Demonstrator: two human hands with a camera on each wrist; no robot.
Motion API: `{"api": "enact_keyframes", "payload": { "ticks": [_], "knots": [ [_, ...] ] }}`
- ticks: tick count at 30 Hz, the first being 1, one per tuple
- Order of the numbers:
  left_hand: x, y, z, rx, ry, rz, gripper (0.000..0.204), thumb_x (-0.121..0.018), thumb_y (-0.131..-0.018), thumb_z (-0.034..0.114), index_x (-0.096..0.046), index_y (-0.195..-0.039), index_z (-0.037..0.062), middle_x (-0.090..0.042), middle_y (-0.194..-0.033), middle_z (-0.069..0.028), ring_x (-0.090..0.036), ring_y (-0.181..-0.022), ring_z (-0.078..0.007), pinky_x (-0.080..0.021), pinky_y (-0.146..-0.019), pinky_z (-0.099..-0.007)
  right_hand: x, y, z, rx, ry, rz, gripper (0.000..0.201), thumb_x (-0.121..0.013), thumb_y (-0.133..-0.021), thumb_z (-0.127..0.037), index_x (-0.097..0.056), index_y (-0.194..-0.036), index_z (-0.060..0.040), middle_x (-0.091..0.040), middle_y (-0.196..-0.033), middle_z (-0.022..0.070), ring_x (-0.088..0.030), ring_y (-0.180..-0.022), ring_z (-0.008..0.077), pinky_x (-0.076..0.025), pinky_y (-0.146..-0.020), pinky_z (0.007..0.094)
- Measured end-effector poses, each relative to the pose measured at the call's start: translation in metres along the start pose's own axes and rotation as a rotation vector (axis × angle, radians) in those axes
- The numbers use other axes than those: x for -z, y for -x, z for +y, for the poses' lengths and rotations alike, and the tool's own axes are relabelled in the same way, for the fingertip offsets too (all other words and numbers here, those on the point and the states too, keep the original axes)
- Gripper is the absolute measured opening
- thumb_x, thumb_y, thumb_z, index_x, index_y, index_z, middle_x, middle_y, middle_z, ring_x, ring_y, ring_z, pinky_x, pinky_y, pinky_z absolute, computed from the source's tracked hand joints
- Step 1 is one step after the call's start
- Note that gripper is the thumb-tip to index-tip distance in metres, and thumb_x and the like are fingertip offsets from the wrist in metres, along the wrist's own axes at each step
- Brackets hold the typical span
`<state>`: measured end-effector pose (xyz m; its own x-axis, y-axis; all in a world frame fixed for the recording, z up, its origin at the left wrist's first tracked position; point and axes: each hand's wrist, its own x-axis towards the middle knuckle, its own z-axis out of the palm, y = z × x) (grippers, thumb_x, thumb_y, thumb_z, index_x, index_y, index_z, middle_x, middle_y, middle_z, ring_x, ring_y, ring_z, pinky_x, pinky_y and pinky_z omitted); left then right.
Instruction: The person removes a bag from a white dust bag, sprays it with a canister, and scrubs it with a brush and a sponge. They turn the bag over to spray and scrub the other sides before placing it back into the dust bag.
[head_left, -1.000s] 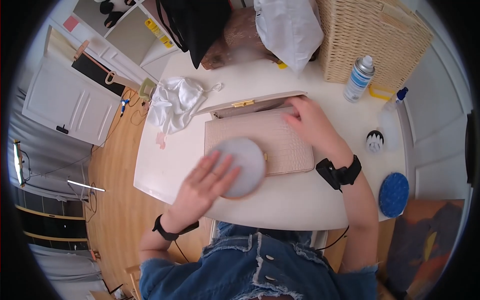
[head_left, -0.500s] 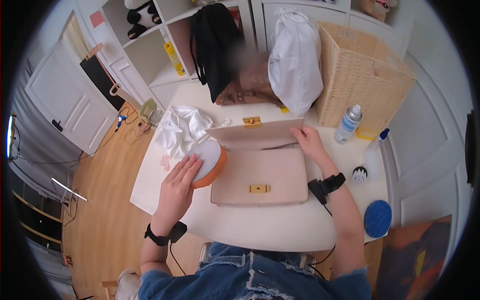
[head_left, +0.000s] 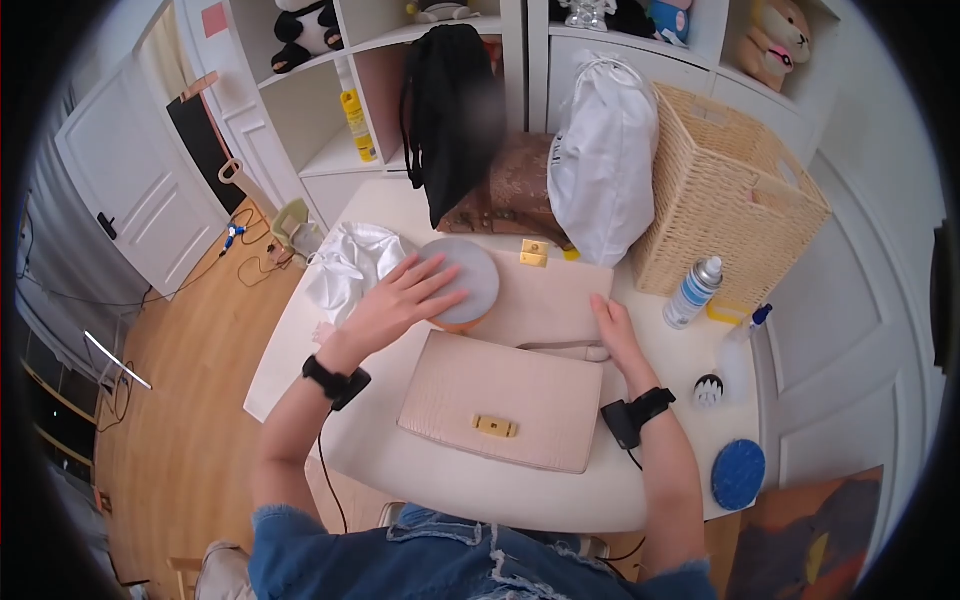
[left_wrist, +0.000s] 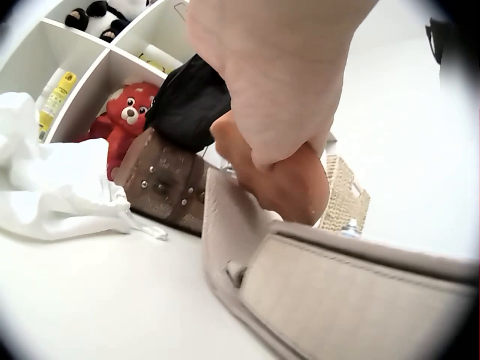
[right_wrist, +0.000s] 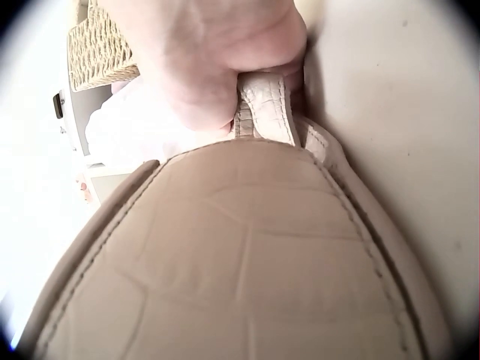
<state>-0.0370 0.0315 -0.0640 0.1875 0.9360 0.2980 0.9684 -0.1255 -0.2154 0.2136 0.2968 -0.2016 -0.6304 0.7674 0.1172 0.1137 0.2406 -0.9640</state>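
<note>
A pale pink crocodile-textured handbag [head_left: 500,390] lies on the table, its flap [head_left: 560,300] folded back away from the body. One gold clasp piece [head_left: 534,253] sits at the flap's edge, and a gold lock plate [head_left: 496,427] is on the bag's front. My left hand [head_left: 390,305] holds a round sponge pad [head_left: 475,282], grey-backed and orange beneath, over the flap's left part; the left wrist view shows its orange side [left_wrist: 296,187] under the hand. At the flap's right edge, my right hand [head_left: 618,335] grips with thumb and fingers, beside a pink strap [right_wrist: 266,105].
White satin cloth [head_left: 350,270] lies at the left. Behind stand a black bag [head_left: 450,120], a brown studded bag [head_left: 515,190], a white drawstring bag [head_left: 605,160] and a wicker basket [head_left: 735,190]. A spray can [head_left: 692,293], a small brush [head_left: 708,390] and a blue round pad [head_left: 738,475] are at the right.
The flap has gone from partly raised to folded further back. My left hand has carried the sponge pad from the bag's front, out to the left, then onto the flap.
</note>
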Motion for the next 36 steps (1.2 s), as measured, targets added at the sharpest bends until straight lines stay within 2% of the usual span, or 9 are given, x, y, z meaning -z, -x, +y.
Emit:
{"api": "enact_keyframes", "payload": {
  "ticks": [8,11,14,16,19,23,28,31,36],
  "knots": [
    [-0.03,-0.025,-0.008,-0.125,-0.098,-0.054,0.072,-0.064,-0.072,0.0,-0.048,-0.137,0.0278,-0.026,-0.154,-0.009,-0.023,-0.142,-0.0316,-0.023,-0.116,-0.0467,-0.003,0.006,-0.004,-0.004,-0.181,-0.001,0.043,-0.05,-0.099,-0.035,-0.062,-0.102,0.0065,-0.066,-0.089,0.0038,-0.056,-0.081,0.008,-0.046,-0.075,0.0258],
    [-0.032,-0.017,-0.01,0.016,0.105,-0.188,0.072,-0.069,-0.073,0.004,-0.048,-0.138,0.0295,-0.021,-0.155,-0.0121,-0.018,-0.143,-0.0342,-0.023,-0.116,-0.0456,-0.002,0.006,-0.009,-0.004,-0.139,-0.019,0.041,-0.05,-0.099,-0.033,-0.063,-0.104,0.0053,-0.066,-0.091,0.0027,-0.056,-0.082,0.0075,-0.046,-0.076,0.0253],
    [-0.055,-0.012,-0.022,0.014,0.445,0.091,0.065,-0.07,-0.075,0.006,-0.052,-0.134,0.024,-0.022,-0.154,-0.0148,-0.017,-0.143,-0.0359,-0.026,-0.113,-0.0441,-0.001,0.009,-0.018,-0.04,-0.067,-0.034,0.041,-0.051,-0.099,-0.034,-0.063,-0.104,0.0049,-0.066,-0.09,0.0021,-0.056,-0.082,0.0074,-0.046,-0.076,0.025],
    [-0.061,-0.018,-0.023,0.241,0.639,0.272,0.066,-0.072,-0.076,0.008,-0.048,-0.137,0.0181,-0.026,-0.152,-0.0166,-0.023,-0.141,-0.0353,-0.028,-0.112,-0.0412,0.001,0.009,-0.015,-0.067,-0.057,-0.032,0.041,-0.051,-0.099,-0.034,-0.063,-0.104,0.0047,-0.066,-0.092,0.0021,-0.055,-0.083,0.0073,-0.046,-0.076,0.0246],
    [-0.068,-0.026,-0.025,0.498,0.999,0.311,0.073,-0.076,-0.075,0.009,-0.043,-0.14,0.0149,-0.033,-0.149,-0.0127,-0.036,-0.135,-0.0285,-0.036,-0.106,-0.0398,0.003,0.007,-0.004,-0.049,-0.089,-0.044,0.041,-0.051,-0.099,-0.034,-0.063,-0.104,0.0047,-0.065,-0.093,0.0017,-0.054,-0.084,0.0069,-0.045,-0.077,0.0241],
    [-0.063,-0.03,-0.029,0.538,0.99,0.17,0.073,-0.075,-0.075,0.008,-0.041,-0.14,0.0119,-0.047,-0.138,-0.0098,-0.048,-0.122,-0.0234,-0.041,-0.098,-0.0366,0.002,0.007,-0.002,-0.066,-0.109,-0.022,0.041,-0.051,-0.099,-0.034,-0.063,-0.104,0.0046,-0.065,-0.094,0.0018,-0.054,-0.085,0.0069,-0.045,-0.078,0.0241],
    [-0.063,-0.034,-0.04,0.618,0.863,0.534,0.064,-0.073,-0.074,0.005,-0.047,-0.133,0.0066,-0.053,-0.123,-0.0144,-0.053,-0.113,-0.0286,-0.044,-0.095,-0.0355,0.002,0.006,0.003,-0.012,-0.148,-0.055,0.041,-0.05,-0.1,-0.034,-0.062,-0.106,0.0044,-0.065,-0.097,0.003,-0.055,-0.088,0.0076,-0.045,-0.081,0.0248],
    [-0.058,-0.031,-0.035,0.514,0.899,0.297,0.062,-0.073,-0.076,0.005,-0.049,-0.134,0.0076,-0.057,-0.117,-0.0086,-0.054,-0.106,-0.0227,-0.043,-0.09,-0.0334,0.001,0.006,0.002,0.01,-0.164,-0.042,0.04,-0.05,-0.1,-0.033,-0.063,-0.105,0.0042,-0.065,-0.095,0.0021,-0.054,-0.086,0.0073,-0.045,-0.08,0.0247],
    [-0.052,-0.033,-0.027,0.338,0.796,0.371,0.06,-0.072,-0.075,0.003,-0.051,-0.131,0.0067,-0.054,-0.114,-0.0102,-0.053,-0.103,-0.0247,-0.043,-0.089,-0.0327,0.002,0.009,-0.004,0.016,-0.124,-0.044,0.04,-0.049,-0.1,-0.033,-0.062,-0.102,0.0046,-0.064,-0.092,0.0015,-0.053,-0.085,0.0075,-0.045,-0.078,0.0247]
  ]
}}
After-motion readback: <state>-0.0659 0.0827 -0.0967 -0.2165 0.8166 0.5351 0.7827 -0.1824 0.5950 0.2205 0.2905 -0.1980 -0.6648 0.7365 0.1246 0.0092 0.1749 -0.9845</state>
